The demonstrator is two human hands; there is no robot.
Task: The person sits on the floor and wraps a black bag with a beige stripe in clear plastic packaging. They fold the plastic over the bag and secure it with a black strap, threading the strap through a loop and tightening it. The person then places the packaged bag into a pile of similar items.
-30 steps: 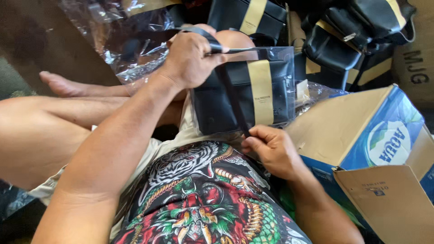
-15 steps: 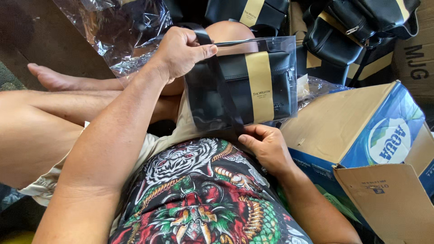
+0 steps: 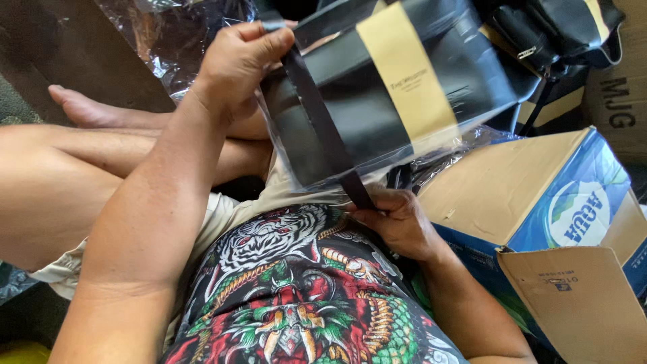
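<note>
Along the left edge of the frame lie bare crossed legs (image 3: pixel 101 168) over a dark floor (image 3: pixel 60 47). Upper centre, the left hand (image 3: pixel 236 64) pinches the dark strap (image 3: pixel 323 128) of a black pouch (image 3: pixel 391 87) with a tan band, wrapped in clear plastic. Lower centre, the right hand (image 3: pixel 397 222) grips the strap's other end, fingers closed. An open blue cardboard box (image 3: pixel 539 202) sits at right.

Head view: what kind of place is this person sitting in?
Probably an informal packing spot on a floor: a clear-wrapped black bag in hand, more black bags piled behind, and an open cardboard box beside.
</note>
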